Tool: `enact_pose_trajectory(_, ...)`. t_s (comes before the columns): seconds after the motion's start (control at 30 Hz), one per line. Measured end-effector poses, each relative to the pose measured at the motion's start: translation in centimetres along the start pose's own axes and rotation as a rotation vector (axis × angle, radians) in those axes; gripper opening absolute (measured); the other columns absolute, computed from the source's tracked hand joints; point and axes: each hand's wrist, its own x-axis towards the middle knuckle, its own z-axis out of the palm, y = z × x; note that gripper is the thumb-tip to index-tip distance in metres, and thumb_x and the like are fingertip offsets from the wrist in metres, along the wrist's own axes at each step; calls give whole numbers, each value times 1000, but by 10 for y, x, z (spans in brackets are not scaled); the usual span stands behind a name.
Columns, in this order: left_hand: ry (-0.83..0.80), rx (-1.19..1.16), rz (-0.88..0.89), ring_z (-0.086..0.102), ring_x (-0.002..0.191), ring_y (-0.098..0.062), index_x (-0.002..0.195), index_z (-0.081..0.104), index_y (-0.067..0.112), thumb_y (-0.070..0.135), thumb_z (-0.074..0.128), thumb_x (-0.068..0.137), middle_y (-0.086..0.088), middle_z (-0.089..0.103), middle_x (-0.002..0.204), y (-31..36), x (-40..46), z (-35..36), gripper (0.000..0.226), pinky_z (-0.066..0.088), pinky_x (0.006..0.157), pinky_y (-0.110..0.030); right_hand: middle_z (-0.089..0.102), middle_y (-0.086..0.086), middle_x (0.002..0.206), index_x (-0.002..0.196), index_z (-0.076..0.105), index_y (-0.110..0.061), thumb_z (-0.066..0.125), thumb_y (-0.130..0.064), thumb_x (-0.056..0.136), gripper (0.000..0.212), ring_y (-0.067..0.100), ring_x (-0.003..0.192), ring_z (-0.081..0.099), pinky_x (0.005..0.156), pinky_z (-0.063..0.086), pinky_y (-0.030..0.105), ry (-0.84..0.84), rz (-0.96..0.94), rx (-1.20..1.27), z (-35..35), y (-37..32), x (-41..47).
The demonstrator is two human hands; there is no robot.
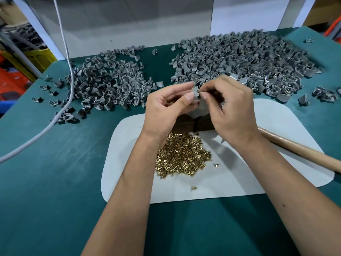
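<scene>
Both hands meet above the table's middle. My left hand [168, 106] pinches a small grey metal part [195, 91] between thumb and forefinger. My right hand [228, 106] pinches the same part from the right with thumb and fingertips; whether a pin is between them I cannot tell. A heap of small brass pins [181, 154] lies on a white mat [239, 174] below my wrists. A dark block [193, 123] stands on the mat, partly hidden behind my hands.
Two heaps of grey metal parts lie on the green table [46, 182]: one at back left [108, 84], a larger one at back right [245, 60]. A wooden handle [299, 148] crosses the mat's right side. A grey cable [70, 71] runs down the left. Loose pins [194, 187] lie on the mat.
</scene>
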Motion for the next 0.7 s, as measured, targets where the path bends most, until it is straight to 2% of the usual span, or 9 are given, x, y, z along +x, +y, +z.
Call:
enact_pose_trajectory(0.07,-7,55,36,74,100,-28,116,74,5,-2,77,85,-14,77,107,-1,1,0,32,60,91,-42,68,8,91,95,72,-1,65,-5,95,8,17,84,59,77,42,13,-10,26,8,0,-1,0)
enact_pose_trajectory(0.13,2,99,70,75,97,-26,112,75,5,-4,80,81,-12,78,105,-1,1,1,33,60,90,-37,69,8,91,95,71,-1,66,-7,94,8,18,85,60,76,42,14,-22,62,21,0,-2,0)
enact_pose_trajectory(0.27,22,97,66,75,94,-29,108,76,4,-3,79,82,-13,79,100,-4,1,2,27,61,90,-42,70,5,90,96,72,-3,67,-9,94,8,19,84,61,76,47,24,-46,114,41,1,-2,0)
enact_pose_trajectory(0.47,11,17,-28,75,80,-23,98,77,3,-2,71,90,-13,78,90,-1,0,3,11,63,76,-28,70,3,88,94,72,-5,67,-10,93,7,19,83,61,76,49,31,-37,116,47,1,-2,0)
enact_pose_trajectory(0.57,-1,-13,-36,75,85,-24,102,76,-1,-2,68,93,-16,77,94,0,1,1,12,63,78,-29,70,3,87,93,72,-5,68,-10,93,7,19,82,62,76,49,31,-35,111,50,2,-2,0)
enact_pose_trajectory(0.7,17,-23,-9,75,90,-23,107,75,3,-4,71,89,-13,78,96,0,1,1,20,62,82,-30,71,4,87,92,73,-5,69,-10,92,7,19,81,62,76,49,29,-50,123,36,2,-3,0)
